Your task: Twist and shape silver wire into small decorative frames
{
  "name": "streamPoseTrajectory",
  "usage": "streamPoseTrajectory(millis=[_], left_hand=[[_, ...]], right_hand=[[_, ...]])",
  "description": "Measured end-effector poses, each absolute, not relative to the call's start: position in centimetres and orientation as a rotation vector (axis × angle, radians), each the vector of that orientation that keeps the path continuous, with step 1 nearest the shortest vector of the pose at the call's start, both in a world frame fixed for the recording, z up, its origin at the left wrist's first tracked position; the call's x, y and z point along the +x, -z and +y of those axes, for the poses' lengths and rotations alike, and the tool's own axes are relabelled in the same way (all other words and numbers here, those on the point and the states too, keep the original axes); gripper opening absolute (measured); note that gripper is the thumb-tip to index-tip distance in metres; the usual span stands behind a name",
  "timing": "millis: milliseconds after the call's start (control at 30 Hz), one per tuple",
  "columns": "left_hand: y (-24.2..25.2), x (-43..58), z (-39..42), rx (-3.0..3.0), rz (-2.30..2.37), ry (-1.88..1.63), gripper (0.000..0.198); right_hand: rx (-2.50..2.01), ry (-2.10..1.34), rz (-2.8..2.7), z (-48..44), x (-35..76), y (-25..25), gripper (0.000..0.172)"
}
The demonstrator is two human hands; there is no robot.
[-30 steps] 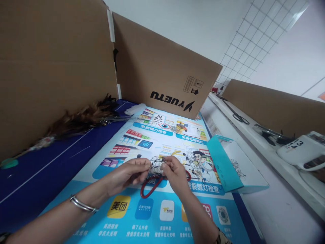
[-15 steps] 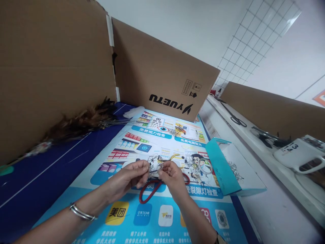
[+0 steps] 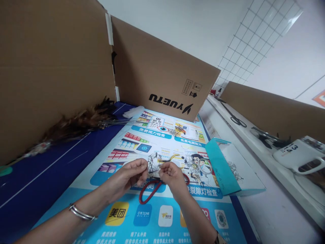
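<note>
My left hand is closed in a pinch, its thumb against the forefinger. Facing it, my right hand pinches too. Whatever thin piece either holds is too small to make out. In the gap between the fingertips shows a tangle of thin wire pieces; I cannot tell whether the hands touch it. A tool with red loop handles lies under the hands, its working end hidden. Just beyond my right hand is a tool with yellow handles. To the right, more wire pieces surround a clear ring.
A turquoise and white box with wire pieces inside stands on the right. Brown feathers on stems lie at left. Cardboard panels wall the back and left. A side shelf holds scissors and a white mug.
My left hand has shifted slightly up and left, so the gap between my hands is a little wider. My right hand has barely moved.
</note>
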State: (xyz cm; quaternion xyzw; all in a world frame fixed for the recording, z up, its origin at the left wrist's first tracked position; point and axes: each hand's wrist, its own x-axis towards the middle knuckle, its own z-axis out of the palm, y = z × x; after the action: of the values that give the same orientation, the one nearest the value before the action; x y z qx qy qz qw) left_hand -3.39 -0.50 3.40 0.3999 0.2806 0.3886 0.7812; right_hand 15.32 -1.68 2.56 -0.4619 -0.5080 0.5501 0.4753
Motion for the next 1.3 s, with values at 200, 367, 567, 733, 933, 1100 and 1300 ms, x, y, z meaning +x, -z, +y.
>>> streamPoseTrajectory(millis=[200,367,567,733,933,1100,1300], left_hand=[[-3.2,-3.7,-0.3,0.848,0.635,-0.868,0.015],[-3.1,-3.8,-0.1,0.855,0.643,-0.888,0.014],[-3.4,-3.6,-0.3,0.860,0.650,-0.884,0.015],[-3.4,-3.5,-0.5,0.849,0.633,-0.888,0.014],[-3.3,-3.5,-0.3,0.848,0.641,-0.889,0.014],[-3.4,-3.3,-0.7,0.909,0.647,-0.871,0.015],[-3.7,-2.8,-1.2,0.987,0.648,-0.802,0.018]], right_hand=[[-1.022,-1.487,-1.152,-1.6,16.0,-2.7,0.021],[-0.989,-1.502,-1.109,-1.6,16.5,-2.8,0.020],[-0.991,-1.490,-1.093,-1.6,16.4,-2.9,0.019],[-1.052,-1.436,-1.070,-1.6,16.4,-3.3,0.018],[-1.202,-1.315,-1.163,-1.7,16.2,-3.5,0.012],[-1.272,-1.158,-1.306,-2.4,15.3,-3.1,0.021],[-1.243,-1.112,-1.302,-2.6,14.4,-2.1,0.019]])
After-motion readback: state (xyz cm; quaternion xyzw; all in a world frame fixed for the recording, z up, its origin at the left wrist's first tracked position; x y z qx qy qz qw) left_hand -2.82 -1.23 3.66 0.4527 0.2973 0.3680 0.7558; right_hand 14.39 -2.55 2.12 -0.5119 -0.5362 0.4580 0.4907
